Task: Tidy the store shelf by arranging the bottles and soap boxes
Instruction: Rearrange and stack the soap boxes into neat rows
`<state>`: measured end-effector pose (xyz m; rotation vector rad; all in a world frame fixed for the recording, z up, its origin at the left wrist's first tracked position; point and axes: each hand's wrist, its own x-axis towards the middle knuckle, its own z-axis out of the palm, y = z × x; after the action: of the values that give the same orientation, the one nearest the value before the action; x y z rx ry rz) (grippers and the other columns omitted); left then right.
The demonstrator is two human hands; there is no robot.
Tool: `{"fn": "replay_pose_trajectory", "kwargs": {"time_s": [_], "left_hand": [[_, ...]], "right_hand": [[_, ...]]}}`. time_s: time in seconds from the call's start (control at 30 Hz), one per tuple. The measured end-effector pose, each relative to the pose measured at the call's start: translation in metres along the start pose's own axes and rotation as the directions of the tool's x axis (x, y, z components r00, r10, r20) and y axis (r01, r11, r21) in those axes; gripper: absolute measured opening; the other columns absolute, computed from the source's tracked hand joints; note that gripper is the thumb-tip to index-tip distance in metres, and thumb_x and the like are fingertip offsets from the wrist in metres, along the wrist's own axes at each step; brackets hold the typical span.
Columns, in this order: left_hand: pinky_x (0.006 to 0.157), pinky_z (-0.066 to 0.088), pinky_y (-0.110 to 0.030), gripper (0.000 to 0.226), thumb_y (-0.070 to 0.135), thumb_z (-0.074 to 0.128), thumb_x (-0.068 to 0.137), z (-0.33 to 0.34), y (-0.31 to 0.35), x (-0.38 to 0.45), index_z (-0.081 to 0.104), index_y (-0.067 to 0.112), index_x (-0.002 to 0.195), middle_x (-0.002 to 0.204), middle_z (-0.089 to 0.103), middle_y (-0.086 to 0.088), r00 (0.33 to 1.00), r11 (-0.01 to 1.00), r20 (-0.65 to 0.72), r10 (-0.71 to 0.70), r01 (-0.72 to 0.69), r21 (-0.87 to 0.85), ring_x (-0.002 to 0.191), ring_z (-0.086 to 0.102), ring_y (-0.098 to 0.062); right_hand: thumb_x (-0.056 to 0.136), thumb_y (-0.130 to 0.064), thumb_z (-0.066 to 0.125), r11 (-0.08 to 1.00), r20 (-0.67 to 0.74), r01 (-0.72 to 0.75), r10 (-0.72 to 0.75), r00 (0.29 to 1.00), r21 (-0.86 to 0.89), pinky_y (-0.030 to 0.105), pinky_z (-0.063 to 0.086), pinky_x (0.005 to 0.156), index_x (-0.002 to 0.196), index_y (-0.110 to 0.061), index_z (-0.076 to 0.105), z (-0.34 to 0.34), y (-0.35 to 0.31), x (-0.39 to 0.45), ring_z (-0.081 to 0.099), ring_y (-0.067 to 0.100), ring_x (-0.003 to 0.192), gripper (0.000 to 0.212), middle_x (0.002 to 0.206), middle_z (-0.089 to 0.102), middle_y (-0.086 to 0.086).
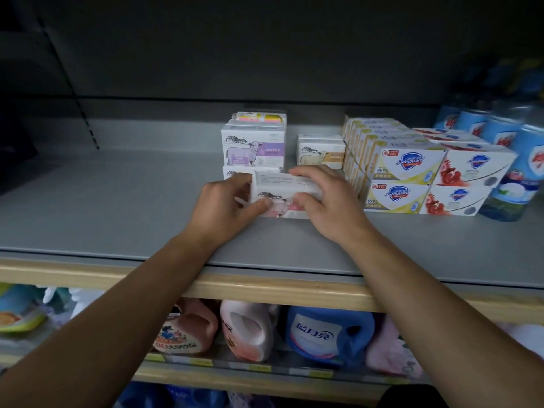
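A white soap box with a pink animal print (pixel 282 191) sits on the grey shelf (pixel 117 207), held from both sides. My left hand (pixel 229 207) grips its left end, thumb on the front face. My right hand (pixel 326 201) grips its right end, fingers over the top. Behind it stands a stack of white soap boxes with a purple sheep print (pixel 253 150), and a single yellow-print soap box (pixel 321 151) to the right. Stacked Safeguard soap boxes (pixel 412 172) fill the right side. Blue-labelled bottles (pixel 518 160) stand at the far right.
The left half of the shelf is bare grey surface up to a dark back wall. A wooden shelf edge (pixel 265 287) runs along the front. On the lower shelf stand pink detergent jugs (pixel 250 328) and a blue jug (pixel 326 334).
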<state>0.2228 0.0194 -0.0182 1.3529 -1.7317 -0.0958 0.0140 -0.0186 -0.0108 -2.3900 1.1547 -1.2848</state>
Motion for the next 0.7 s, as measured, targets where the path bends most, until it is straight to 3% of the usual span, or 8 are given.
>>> {"fn": "replay_pose_trajectory", "kwargs": {"time_s": [0.13,0.23,0.3,0.37,0.47,0.57,0.63,0.7], "left_hand": [[0.076,0.055,-0.033,0.021,0.031,0.074,0.082,0.004,-0.006,0.002,0.07,0.019,0.099,0.081,0.07,0.008,0.999,0.998,-0.029,-0.014,0.016,0.069,0.074,0.065,-0.012],[0.077,0.054,-0.031,0.019,0.029,0.071,0.083,0.002,-0.011,0.004,0.07,0.019,0.099,0.087,0.068,0.008,0.992,0.994,-0.122,-0.037,0.049,0.097,0.077,0.062,-0.012],[0.082,0.052,-0.035,0.025,0.026,0.071,0.083,0.002,-0.014,0.006,0.069,0.015,0.106,0.101,0.068,0.0,0.985,0.989,-0.171,-0.035,0.059,0.137,0.088,0.061,-0.02],[0.089,0.049,-0.036,0.033,0.024,0.072,0.082,0.002,-0.017,0.008,0.066,0.011,0.113,0.115,0.062,-0.008,0.98,0.982,-0.193,-0.042,0.076,0.171,0.101,0.058,-0.029],[0.098,0.043,-0.033,0.05,0.025,0.071,0.083,0.002,-0.021,0.011,0.056,0.008,0.128,0.131,0.051,-0.011,0.972,0.976,-0.195,-0.129,0.16,0.15,0.115,0.053,-0.031],[0.106,0.041,-0.039,0.071,0.032,0.069,0.086,-0.001,-0.026,0.016,0.037,0.012,0.146,0.145,0.043,-0.007,0.923,0.931,-0.117,-0.365,0.365,-0.023,0.126,0.05,-0.025],[0.103,0.042,-0.031,0.066,0.034,0.067,0.088,-0.002,-0.028,0.02,0.038,0.019,0.146,0.137,0.053,0.001,0.882,0.875,-0.039,-0.47,0.459,-0.157,0.121,0.055,-0.02],[0.088,0.044,-0.019,0.043,0.032,0.066,0.089,-0.001,-0.032,0.02,0.054,0.033,0.13,0.109,0.062,0.025,0.9,0.892,-0.017,-0.436,0.429,-0.139,0.107,0.063,-0.012]], "right_hand": [[0.091,-0.014,0.064,0.989,0.05,-0.118,0.123,0.991,-0.087,0.031,0.034,0.105,0.128,-0.019,0.062,-0.002,0.01,0.003,0.047,0.024,0.123,0.038,0.129,0.059,0.002],[0.09,-0.015,0.065,0.974,0.008,-0.163,0.166,0.986,-0.154,0.027,0.028,0.107,0.125,-0.02,0.065,-0.007,0.011,0.002,0.047,0.026,0.125,0.035,0.129,0.059,0.002],[0.087,-0.017,0.068,0.94,-0.082,-0.103,0.08,0.993,-0.326,0.035,0.026,0.11,0.119,-0.02,0.07,-0.009,0.005,0.001,0.047,0.029,0.122,0.032,0.126,0.06,0.001],[0.084,-0.017,0.068,0.888,-0.158,-0.028,-0.051,0.986,-0.459,0.05,0.038,0.102,0.114,-0.019,0.071,-0.01,-0.007,-0.001,0.05,0.033,0.114,0.03,0.122,0.061,0.002],[0.09,-0.026,0.058,0.883,0.035,0.006,0.012,0.999,-0.47,0.043,0.05,0.088,0.135,-0.023,0.055,-0.004,-0.021,-0.01,0.057,0.029,0.11,0.045,0.135,0.048,-0.004],[0.092,-0.028,0.052,0.888,0.225,-0.019,0.137,0.965,-0.46,0.037,0.047,0.096,0.153,-0.022,0.027,0.004,-0.014,-0.016,0.051,0.026,0.122,0.066,0.154,0.021,-0.01],[0.09,-0.026,0.053,0.9,0.221,-0.049,0.159,0.962,-0.434,0.036,0.042,0.104,0.154,-0.02,0.024,0.002,-0.008,-0.01,0.045,0.026,0.129,0.07,0.156,0.019,-0.009],[0.088,-0.025,0.055,0.899,0.234,-0.076,0.193,0.953,-0.432,0.037,0.04,0.107,0.154,-0.019,0.023,0.001,-0.001,-0.002,0.04,0.026,0.134,0.073,0.156,0.018,-0.008]]}}
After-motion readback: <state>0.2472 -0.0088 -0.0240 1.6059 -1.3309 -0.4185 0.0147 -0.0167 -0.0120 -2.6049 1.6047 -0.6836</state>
